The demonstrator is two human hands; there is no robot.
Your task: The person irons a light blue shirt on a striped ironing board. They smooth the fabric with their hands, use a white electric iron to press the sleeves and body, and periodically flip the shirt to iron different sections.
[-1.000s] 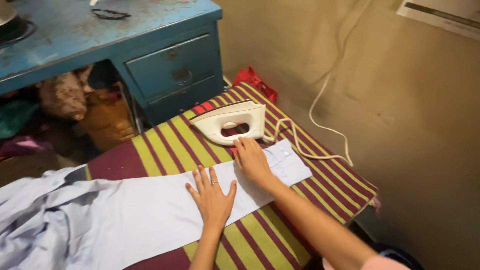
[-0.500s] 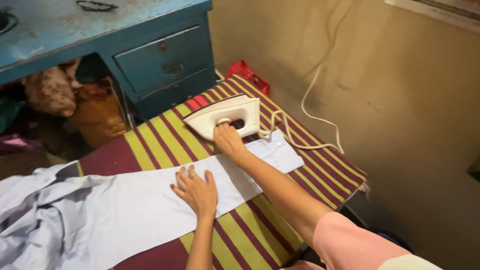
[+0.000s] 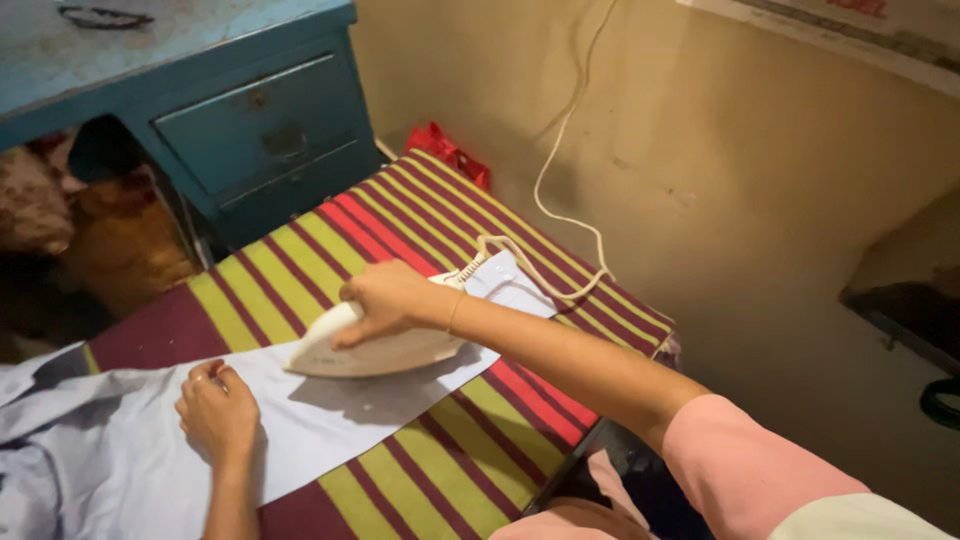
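Change: a moment ago my right hand [image 3: 392, 297] was only reaching the handle while the iron [image 3: 375, 347] stood on the striped cover beyond the sleeve; now I have brought it down flat onto the cloth, and my left hand [image 3: 218, 410] has slid back toward the shoulder end.
Right hand: fingers wrapped tight around the handle of the white iron, wrist bent over it.
Iron: soleplate down on the pale blue shirt sleeve [image 3: 330, 410], nose pointing toward my left hand, its white cord [image 3: 545, 262] looping behind across the cuff and up the wall.
Left hand: fingers curled loosely, pressing the sleeve to the board, holding nothing; near the iron's nose but apart from it.
Sleeve: stretched across the striped ironing cover [image 3: 420, 215], the rest of the shirt bunched at the left edge.
Around: blue desk with drawers [image 3: 250, 125] beyond the board, a red bag [image 3: 445, 152] by the wall.
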